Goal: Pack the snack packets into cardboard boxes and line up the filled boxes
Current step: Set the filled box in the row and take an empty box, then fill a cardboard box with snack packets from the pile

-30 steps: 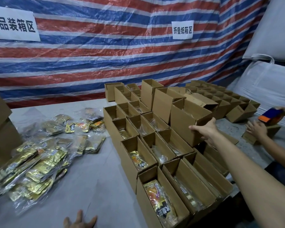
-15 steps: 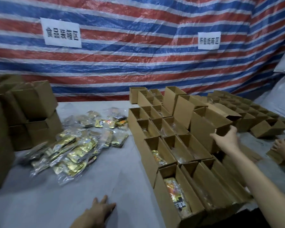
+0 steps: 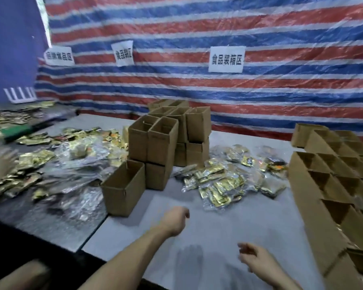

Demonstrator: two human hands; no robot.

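Observation:
A heap of gold and clear snack packets [image 3: 224,181] lies on the grey table [image 3: 208,231], right of centre. Just to its left, a stack of brown cardboard boxes [image 3: 168,139] stands, with one open empty box [image 3: 124,185] in front of it. Rows of open boxes [image 3: 333,181] run along the right edge. My left hand [image 3: 175,218] hovers over the table in front of the open box, fingers bent down, holding nothing. Low at the right my right hand [image 3: 254,258] hangs with loosely curled fingers, also holding nothing.
More packets in crinkled plastic [image 3: 71,155] cover the darker table at the left, where another person's blurred hand [image 3: 0,164] shows at the frame edge. A striped tarp [image 3: 197,38] with white signs closes off the back.
The view has swung left, away from the rows of boxes. My right hand has let go of the box it held and dropped low. My left hand has lifted off the table and moved forward.

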